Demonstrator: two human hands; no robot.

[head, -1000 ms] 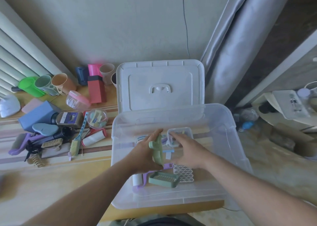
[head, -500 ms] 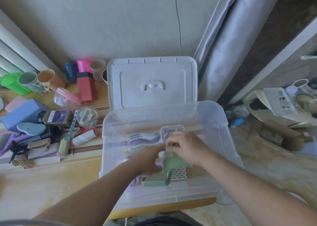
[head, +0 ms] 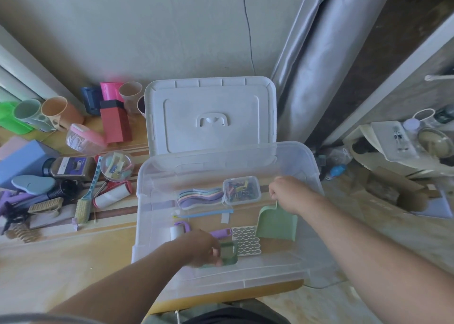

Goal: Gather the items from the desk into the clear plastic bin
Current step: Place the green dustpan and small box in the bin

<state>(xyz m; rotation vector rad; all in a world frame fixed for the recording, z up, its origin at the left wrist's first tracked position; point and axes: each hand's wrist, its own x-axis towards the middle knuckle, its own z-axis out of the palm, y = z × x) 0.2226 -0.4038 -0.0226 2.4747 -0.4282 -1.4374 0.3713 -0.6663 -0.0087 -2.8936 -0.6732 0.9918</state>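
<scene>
The clear plastic bin (head: pixel 312 166) stands on the desk in front of me. My right hand (head: pixel 287 193) is inside it at the right, fingers closed on the handle of a green dustpan (head: pixel 276 223) that rests tilted on the bin floor. My left hand (head: pixel 199 247) is low at the bin's front, gripping a green soap dish (head: pixel 228 252). Inside the bin also lie a small lidded box of clips (head: pixel 242 189), a stack of pastel spoons (head: pixel 201 197), a white wavy tray (head: pixel 245 240) and a purple lint roller (head: pixel 179 230).
The bin's white lid (head: pixel 208 117) leans against the wall behind it. Left of the bin the desk holds several items: cups (head: pixel 49 113), a red box (head: pixel 115 123), a round clip case (head: pixel 117 166), a brush (head: pixel 84 200), a lint roller (head: pixel 111 196). A curtain (head: pixel 307 60) hangs at right.
My right hand carried the green dustpan from the bin's middle to its right side. My left hand dropped to the front and took hold of the green soap dish.
</scene>
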